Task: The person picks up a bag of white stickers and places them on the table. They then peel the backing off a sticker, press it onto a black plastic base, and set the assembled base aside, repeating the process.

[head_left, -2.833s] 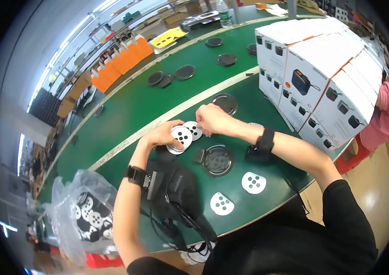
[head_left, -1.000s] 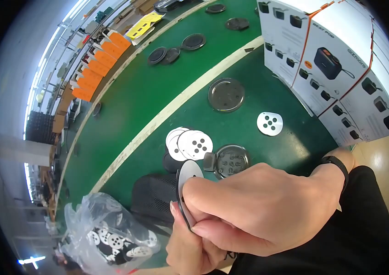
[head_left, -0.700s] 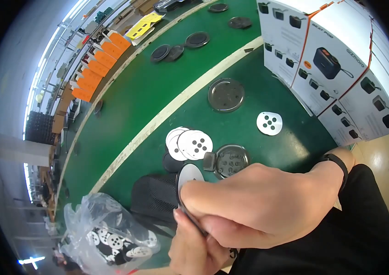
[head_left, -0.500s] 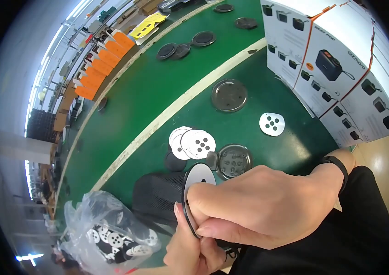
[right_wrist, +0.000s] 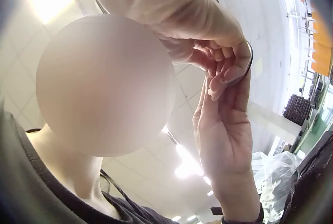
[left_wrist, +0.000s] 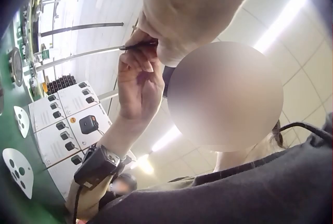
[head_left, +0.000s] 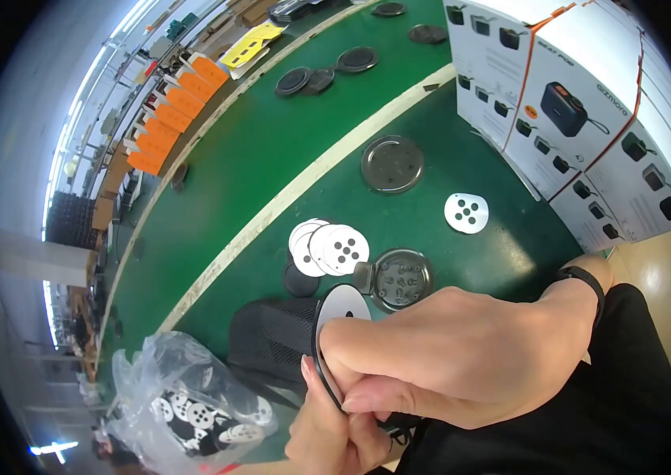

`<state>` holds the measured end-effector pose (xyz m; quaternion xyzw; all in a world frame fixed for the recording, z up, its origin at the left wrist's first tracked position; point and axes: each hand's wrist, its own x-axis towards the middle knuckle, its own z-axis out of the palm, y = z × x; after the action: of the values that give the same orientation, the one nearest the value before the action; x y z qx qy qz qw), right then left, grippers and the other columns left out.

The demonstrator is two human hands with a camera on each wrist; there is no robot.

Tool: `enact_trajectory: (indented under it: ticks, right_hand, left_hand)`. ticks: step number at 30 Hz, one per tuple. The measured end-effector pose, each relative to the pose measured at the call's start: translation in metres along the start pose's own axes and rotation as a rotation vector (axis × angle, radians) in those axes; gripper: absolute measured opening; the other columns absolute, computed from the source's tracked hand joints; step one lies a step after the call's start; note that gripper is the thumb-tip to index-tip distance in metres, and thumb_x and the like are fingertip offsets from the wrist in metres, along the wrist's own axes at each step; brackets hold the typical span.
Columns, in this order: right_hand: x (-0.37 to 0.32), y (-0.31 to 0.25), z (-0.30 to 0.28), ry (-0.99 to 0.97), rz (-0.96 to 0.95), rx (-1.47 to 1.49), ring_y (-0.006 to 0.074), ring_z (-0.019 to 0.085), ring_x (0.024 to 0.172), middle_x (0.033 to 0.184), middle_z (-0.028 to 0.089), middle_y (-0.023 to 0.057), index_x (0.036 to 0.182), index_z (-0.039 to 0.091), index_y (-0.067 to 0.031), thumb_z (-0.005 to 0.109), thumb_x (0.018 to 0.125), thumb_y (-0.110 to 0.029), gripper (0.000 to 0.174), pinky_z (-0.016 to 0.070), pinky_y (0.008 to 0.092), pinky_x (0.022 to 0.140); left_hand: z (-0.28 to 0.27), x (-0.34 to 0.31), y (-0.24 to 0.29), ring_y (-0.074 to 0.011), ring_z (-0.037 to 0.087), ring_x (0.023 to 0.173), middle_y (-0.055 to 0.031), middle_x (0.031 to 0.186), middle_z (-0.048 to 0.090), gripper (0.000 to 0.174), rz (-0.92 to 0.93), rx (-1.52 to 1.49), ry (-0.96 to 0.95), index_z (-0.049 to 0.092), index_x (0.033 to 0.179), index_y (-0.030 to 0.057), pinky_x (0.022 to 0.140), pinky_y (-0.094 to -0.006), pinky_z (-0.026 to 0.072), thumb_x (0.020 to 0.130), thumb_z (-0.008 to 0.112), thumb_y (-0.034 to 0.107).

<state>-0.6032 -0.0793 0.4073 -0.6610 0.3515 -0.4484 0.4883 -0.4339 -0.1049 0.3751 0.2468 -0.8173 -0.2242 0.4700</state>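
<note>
Plainly, both hands were together on one piece. The right hand (head_left: 462, 356) had its fingers bent over the white face of a disc (head_left: 341, 303), thumb at the near edge; the left hand (head_left: 327, 435) pinched the same near end from below and left. Firmness of either grip could not be told, since the right hand covered much of the contact. The disc was held on edge above the tabletop (head_left: 430, 239), long axis as seen running far to near with a slight tilt, white face to the right, dark rim to the left.

Key relation (judged): a round tabbed part (head_left: 403, 277) lay flat beyond the hands, to the far right of the disc, tab pointing left; the right hand was the nearer one.

Just left of the held disc sat a black mesh-covered object (head_left: 268, 339). Beyond it, overlapping white discs (head_left: 343, 255) lay partly over a dark round piece (head_left: 301, 283). Near left: a clear plastic bag (head_left: 142, 368) containing more spotted discs. Farther out: a dark round cover (head_left: 392, 164), with a lone white disc (head_left: 467, 214) to its near right. Printed boxes (head_left: 573, 142) stood at far right.
</note>
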Motion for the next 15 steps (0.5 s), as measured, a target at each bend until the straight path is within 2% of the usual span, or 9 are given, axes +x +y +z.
enact_trajectory:
  ticks: [1, 2, 4, 5, 7, 9, 11, 13, 15]
  right_hand:
    - [0.000, 0.000, -0.001, -0.008, -0.006, -0.016, 0.0296, 0.053, 0.062, 0.072, 0.050, 0.0082, 0.088, 0.039, -0.0038, 0.049, 0.089, -0.011, 0.012, 0.0429, 0.0343, 0.052]
    - [0.000, 0.000, -0.001, -0.018, 0.013, 0.007, 0.0297, 0.053, 0.062, 0.073, 0.051, 0.0082, 0.088, 0.039, -0.0038, 0.049, 0.089, -0.011, 0.012, 0.0428, 0.0345, 0.053]
    - [0.000, -0.001, 0.000, -0.009, 0.044, 0.032, 0.0296, 0.053, 0.062, 0.073, 0.051, 0.0085, 0.088, 0.038, -0.0035, 0.049, 0.089, -0.010, 0.013, 0.0427, 0.0348, 0.053]
    - [-0.001, 0.000, 0.002, 0.010, 0.055, 0.034, 0.0296, 0.053, 0.062, 0.072, 0.050, 0.0088, 0.088, 0.038, -0.0032, 0.050, 0.088, -0.010, 0.013, 0.0428, 0.0351, 0.052]
    - [-0.002, -0.002, 0.005, 0.066, 0.032, -0.068, 0.0297, 0.053, 0.061, 0.071, 0.049, 0.0096, 0.088, 0.038, -0.0026, 0.051, 0.087, -0.009, 0.014, 0.0427, 0.0354, 0.052]
    - [-0.004, -0.006, 0.007, 0.140, -0.038, -0.276, 0.0300, 0.053, 0.060, 0.069, 0.048, 0.0105, 0.087, 0.038, -0.0021, 0.052, 0.084, -0.007, 0.015, 0.0424, 0.0355, 0.051]
    - [-0.003, -0.003, 0.010, 0.206, -0.104, -0.358, 0.0302, 0.052, 0.059, 0.067, 0.047, 0.0110, 0.085, 0.039, -0.0016, 0.053, 0.081, -0.004, 0.015, 0.0419, 0.0358, 0.050]
    - [-0.001, 0.001, 0.014, 0.272, -0.161, -0.435, 0.0302, 0.051, 0.057, 0.066, 0.047, 0.0113, 0.084, 0.039, -0.0014, 0.053, 0.079, -0.002, 0.014, 0.0416, 0.0359, 0.049]
    - [0.000, 0.003, 0.017, 0.335, -0.211, -0.509, 0.0301, 0.050, 0.056, 0.066, 0.047, 0.0113, 0.083, 0.039, -0.0012, 0.052, 0.077, 0.000, 0.014, 0.0413, 0.0357, 0.048]
  left_hand:
    - [0.001, -0.003, -0.006, -0.0173, 0.057, 0.065, -0.0227, 0.088, 0.063, 0.040, 0.071, -0.115, 0.026, 0.040, 0.118, -0.0183, 0.063, -0.0270, 0.0473, 0.085, 0.039, 0.004]
    - [0.007, -0.005, -0.026, -0.0224, 0.060, 0.068, -0.0276, 0.084, 0.062, 0.038, 0.236, -0.366, 0.095, 0.044, 0.110, -0.0221, 0.066, -0.0293, 0.0488, 0.077, 0.038, -0.005]
    - [0.005, -0.013, -0.028, -0.0239, 0.062, 0.072, -0.0283, 0.087, 0.061, 0.038, 0.206, -0.341, 0.075, 0.043, 0.111, -0.0223, 0.069, -0.0297, 0.0493, 0.077, 0.038, -0.005]
    - [0.001, -0.002, 0.002, -0.0203, 0.061, 0.072, -0.0241, 0.094, 0.061, 0.040, 0.013, -0.066, -0.013, 0.039, 0.118, -0.0186, 0.069, -0.0278, 0.0482, 0.085, 0.038, 0.003]
    - [-0.001, 0.002, 0.014, -0.0190, 0.060, 0.078, -0.0210, 0.104, 0.060, 0.042, -0.136, 0.217, -0.092, 0.035, 0.126, -0.0150, 0.072, -0.0265, 0.0468, 0.093, 0.038, 0.011]
    - [0.003, -0.002, 0.002, -0.0230, 0.060, 0.088, -0.0231, 0.109, 0.058, 0.042, -0.070, 0.188, -0.067, 0.034, 0.126, -0.0151, 0.079, -0.0277, 0.0458, 0.092, 0.038, 0.010]
    - [0.008, -0.002, -0.004, -0.0261, 0.059, 0.097, -0.0253, 0.112, 0.056, 0.042, -0.046, 0.073, -0.034, 0.034, 0.126, -0.0153, 0.084, -0.0286, 0.0443, 0.092, 0.037, 0.008]
    - [0.009, 0.002, -0.004, -0.0281, 0.060, 0.091, -0.0292, 0.102, 0.056, 0.039, -0.027, 0.014, -0.027, 0.039, 0.117, -0.0193, 0.080, -0.0295, 0.0459, 0.083, 0.036, 0.000]
    - [0.004, 0.011, 0.002, -0.0296, 0.065, 0.071, -0.0346, 0.078, 0.060, 0.039, 0.007, 0.058, -0.048, 0.049, 0.099, -0.0268, 0.067, -0.0305, 0.0510, 0.065, 0.036, -0.015]
